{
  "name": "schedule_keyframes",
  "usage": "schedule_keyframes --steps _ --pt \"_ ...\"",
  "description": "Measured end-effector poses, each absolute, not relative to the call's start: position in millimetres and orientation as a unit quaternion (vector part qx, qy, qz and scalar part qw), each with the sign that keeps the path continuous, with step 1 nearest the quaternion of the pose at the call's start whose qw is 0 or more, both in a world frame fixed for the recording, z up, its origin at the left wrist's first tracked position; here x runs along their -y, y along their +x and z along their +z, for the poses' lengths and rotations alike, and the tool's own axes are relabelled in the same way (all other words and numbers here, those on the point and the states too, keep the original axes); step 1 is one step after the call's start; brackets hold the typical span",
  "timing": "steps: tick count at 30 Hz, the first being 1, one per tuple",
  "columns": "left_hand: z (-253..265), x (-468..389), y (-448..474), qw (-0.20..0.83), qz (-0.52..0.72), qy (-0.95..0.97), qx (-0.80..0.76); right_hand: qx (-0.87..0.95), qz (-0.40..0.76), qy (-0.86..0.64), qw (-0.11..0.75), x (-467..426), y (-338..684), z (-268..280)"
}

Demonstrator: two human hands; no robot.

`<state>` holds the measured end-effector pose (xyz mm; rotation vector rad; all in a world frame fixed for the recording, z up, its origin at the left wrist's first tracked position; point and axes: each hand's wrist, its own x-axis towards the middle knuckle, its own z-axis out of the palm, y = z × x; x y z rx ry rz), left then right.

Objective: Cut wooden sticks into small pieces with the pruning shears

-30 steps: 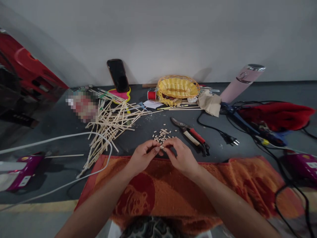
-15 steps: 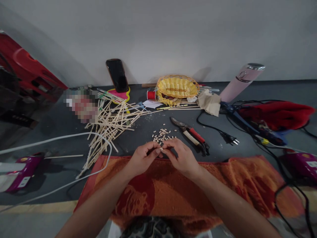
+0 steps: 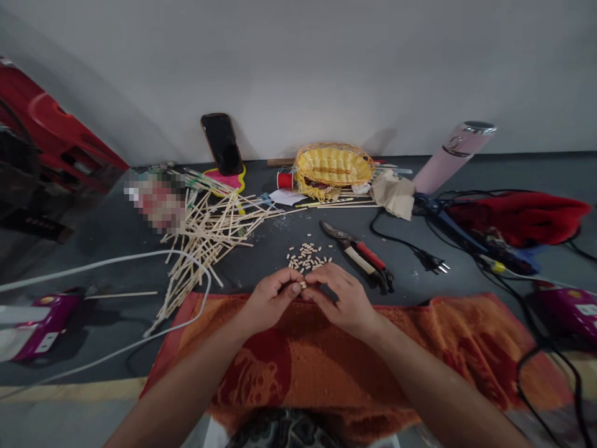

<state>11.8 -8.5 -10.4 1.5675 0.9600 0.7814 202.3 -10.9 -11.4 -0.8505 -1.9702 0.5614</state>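
Note:
My left hand (image 3: pixel 274 298) and my right hand (image 3: pixel 341 296) meet at the near edge of the dark table, thumbs and forefingers pinched together. Between the fingertips is a short pale wooden stick piece (image 3: pixel 303 285), which both hands grip. Just beyond my fingers lies a small pile of similar cut stick pieces (image 3: pixel 306 251). Pruning shears (image 3: pixel 361 254) with red and cream handles rest to the right of the pile. Beneath my wrists an orange and red towel (image 3: pixel 336 361) is spread along the table edge.
Long thin wooden sticks (image 3: pixel 209 230) lie heaped at left. A yellow woven basket (image 3: pixel 336 165), a red thread spool (image 3: pixel 285 180) and a propped phone (image 3: pixel 222 144) stand along the wall. To the right are a pink flask (image 3: pixel 454 158), a black plug (image 3: pixel 433 262) and red cloth (image 3: pixel 522 216).
My fingertips have shifted slightly around the small stick piece, and more of it shows between them. The pile, shears and other things stay where they were.

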Motion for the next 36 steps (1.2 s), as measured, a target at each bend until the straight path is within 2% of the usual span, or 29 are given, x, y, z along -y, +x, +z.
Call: schedule_keyframes --steps 5,12,17,21,29,36 --pt "-7.7 9.2 11.1 0.520 0.313 0.677 -0.416 0.798 0.241 -0.352 0.426 10.8 204.6 -10.1" --pt "-5.4 9.3 9.3 0.463 0.263 0.729 -0.429 0.826 0.261 -0.362 0.344 8.5 206.9 -7.7" --pt "-8.7 10.0 9.2 0.431 0.249 0.745 -0.444 0.825 0.286 -0.358 0.331 8.3 207.3 -4.9" --pt "-6.6 9.8 10.2 0.460 0.260 0.727 -0.438 0.810 0.317 -0.367 0.329 8.2 207.0 -4.2" --pt "-5.6 8.8 11.4 0.541 0.313 0.647 -0.437 0.782 0.300 -0.388 0.386 10.1 205.7 -9.7" --pt "-6.2 11.0 13.4 0.538 0.311 0.654 -0.431 0.776 0.290 -0.402 0.390 10.9 202.4 -12.6"
